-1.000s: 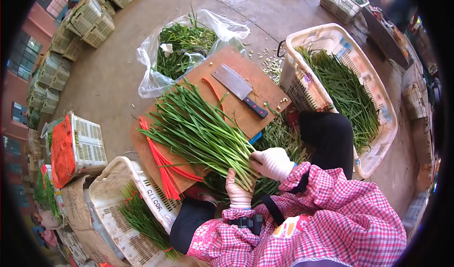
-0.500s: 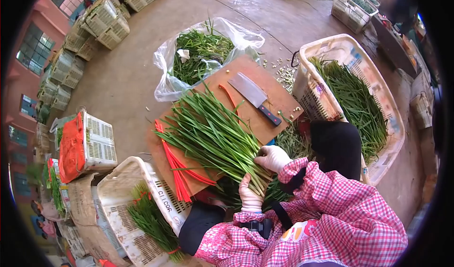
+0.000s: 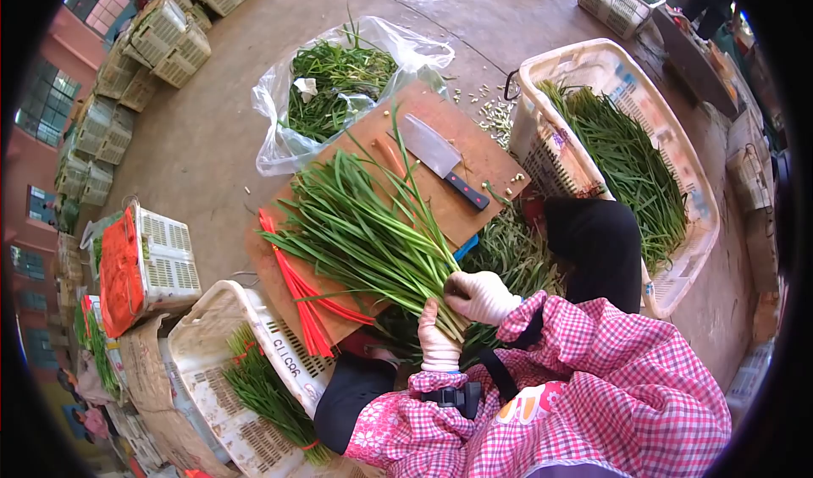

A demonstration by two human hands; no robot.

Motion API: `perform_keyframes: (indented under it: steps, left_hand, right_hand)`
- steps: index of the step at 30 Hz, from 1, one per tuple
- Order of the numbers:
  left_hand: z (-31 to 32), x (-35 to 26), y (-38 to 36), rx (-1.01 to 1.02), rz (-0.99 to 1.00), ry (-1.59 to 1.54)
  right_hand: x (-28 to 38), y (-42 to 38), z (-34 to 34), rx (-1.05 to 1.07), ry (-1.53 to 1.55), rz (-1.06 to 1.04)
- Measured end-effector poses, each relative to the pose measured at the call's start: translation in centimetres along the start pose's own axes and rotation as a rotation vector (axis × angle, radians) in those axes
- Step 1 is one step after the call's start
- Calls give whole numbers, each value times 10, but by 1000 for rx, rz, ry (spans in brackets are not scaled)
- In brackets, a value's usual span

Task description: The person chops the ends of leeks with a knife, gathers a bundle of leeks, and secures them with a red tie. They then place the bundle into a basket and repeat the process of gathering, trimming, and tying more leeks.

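A big bunch of long green Chinese chives (image 3: 373, 232) lies slanting over a brown cutting board (image 3: 483, 152), leaf tips toward the far left. Around its pale stem ends my gloved left hand (image 3: 439, 340) is closed, thumb on top. My gloved right hand (image 3: 484, 298) pinches stems at the right side of the same bunch, close to the left hand; a few stalks there stand apart from the rest. Beyond the bunch, a cleaver (image 3: 440, 158) with a dark handle rests on the board. Red ties (image 3: 301, 296) lie along the board's left edge.
Loose greens fill a clear plastic bag (image 3: 271, 135) past the board. A white crate (image 3: 593, 55) of chives stands right, and another crate (image 3: 203, 334) holds tied bunches at left. White trimmings (image 3: 495, 122) litter the floor. Stacked crates (image 3: 169, 46) line the far left.
My right hand has shifted slightly along the stem ends, and a few stalks now stand apart at the bunch's right side. The whole view has moved a little.
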State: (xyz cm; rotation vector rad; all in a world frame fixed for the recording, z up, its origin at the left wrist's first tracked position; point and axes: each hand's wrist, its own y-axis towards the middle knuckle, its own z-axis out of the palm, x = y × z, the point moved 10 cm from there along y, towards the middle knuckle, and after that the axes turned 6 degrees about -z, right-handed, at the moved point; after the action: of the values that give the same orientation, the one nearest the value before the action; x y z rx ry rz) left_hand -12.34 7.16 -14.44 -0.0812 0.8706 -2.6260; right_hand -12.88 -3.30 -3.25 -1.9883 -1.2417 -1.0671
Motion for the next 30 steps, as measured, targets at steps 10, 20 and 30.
perform_keyframes:
  steps: [10, 20, 30]
  left_hand:
    - [9, -8, -17, -89, 33, 219]
    - [23, -7, -19, -59, 3, 108]
    - [15, -28, -16, -123, 180, 209]
  right_hand:
    - [40, -15, 7, 132, -147, -293]
    - [80, -42, -4, 110, 112, -437]
    - [-22, -79, -106, -628, 990, 280]
